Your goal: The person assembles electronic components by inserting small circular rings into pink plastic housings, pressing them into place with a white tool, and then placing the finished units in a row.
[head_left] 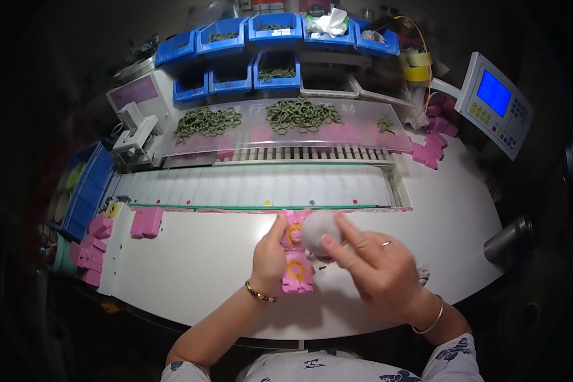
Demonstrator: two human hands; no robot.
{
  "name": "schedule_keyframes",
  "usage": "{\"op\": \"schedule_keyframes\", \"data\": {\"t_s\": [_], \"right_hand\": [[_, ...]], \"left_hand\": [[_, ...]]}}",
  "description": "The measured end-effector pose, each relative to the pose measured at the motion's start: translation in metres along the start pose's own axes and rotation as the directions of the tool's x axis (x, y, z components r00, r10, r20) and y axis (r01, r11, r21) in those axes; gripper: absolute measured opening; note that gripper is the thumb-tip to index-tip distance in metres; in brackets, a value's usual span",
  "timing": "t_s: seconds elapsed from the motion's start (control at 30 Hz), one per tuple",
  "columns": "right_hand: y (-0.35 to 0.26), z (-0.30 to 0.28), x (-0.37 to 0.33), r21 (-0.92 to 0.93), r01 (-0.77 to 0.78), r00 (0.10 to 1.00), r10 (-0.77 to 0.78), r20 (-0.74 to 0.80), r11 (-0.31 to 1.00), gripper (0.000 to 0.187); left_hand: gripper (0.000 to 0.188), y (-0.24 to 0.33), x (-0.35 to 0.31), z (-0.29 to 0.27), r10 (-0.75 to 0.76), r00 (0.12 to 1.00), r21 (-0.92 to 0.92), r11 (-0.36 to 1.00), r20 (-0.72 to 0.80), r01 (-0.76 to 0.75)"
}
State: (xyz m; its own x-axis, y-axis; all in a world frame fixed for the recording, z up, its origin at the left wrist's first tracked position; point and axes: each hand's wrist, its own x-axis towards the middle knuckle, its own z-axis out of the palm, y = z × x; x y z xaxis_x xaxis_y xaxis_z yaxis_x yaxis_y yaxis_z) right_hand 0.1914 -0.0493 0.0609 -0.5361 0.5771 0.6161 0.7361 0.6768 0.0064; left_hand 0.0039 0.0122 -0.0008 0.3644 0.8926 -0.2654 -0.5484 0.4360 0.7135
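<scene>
My left hand (269, 258) is closed on the side of a pink block (297, 277), which looks like a two-part mould with yellow-orange rings on its face. It is held over the white worktop, the two parts lined up one above the other. My right hand (382, 270) grips a round, smooth grey thing (319, 234), smeared by motion and covering the block's upper right edge. Its kind I cannot make out, nor whether it touches the block. A few small dark bits (322, 267) show just below it.
More pink blocks (146, 222) sit at the left. A belt conveyor (254, 186) crosses beyond my hands; behind it, a clear shelf (251, 137) holds piles of green rings (304, 116). Blue bins (275, 27) stand at the back. A control panel (495, 102) and a dark metal cylinder (508, 237) are at right.
</scene>
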Motion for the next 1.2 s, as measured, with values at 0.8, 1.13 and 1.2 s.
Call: {"op": "schedule_keyframes", "data": {"t_s": [0.8, 1.13, 1.2], "right_hand": [[-0.013, -0.009, -0.007, 0.226, -0.010, 0.975, -0.041, 0.218, 0.974, 0.061], [-0.024, 0.008, -0.014, 0.096, 0.087, 0.980, -0.103, 0.173, 0.992, 0.057], [-0.015, 0.002, -0.017, 0.059, 0.020, 0.976, -0.032, 0.217, 0.998, 0.056]], "left_hand": [[0.064, 0.005, -0.020, -0.008, 0.556, 0.809, 0.426, 0.695, 0.193, -0.579], [0.062, 0.002, -0.019, -0.009, 0.671, 0.679, 0.309, 0.605, 0.298, -0.734], [0.051, 0.009, -0.013, -0.004, 0.727, 0.667, 0.281, 0.615, 0.160, -0.737]]}}
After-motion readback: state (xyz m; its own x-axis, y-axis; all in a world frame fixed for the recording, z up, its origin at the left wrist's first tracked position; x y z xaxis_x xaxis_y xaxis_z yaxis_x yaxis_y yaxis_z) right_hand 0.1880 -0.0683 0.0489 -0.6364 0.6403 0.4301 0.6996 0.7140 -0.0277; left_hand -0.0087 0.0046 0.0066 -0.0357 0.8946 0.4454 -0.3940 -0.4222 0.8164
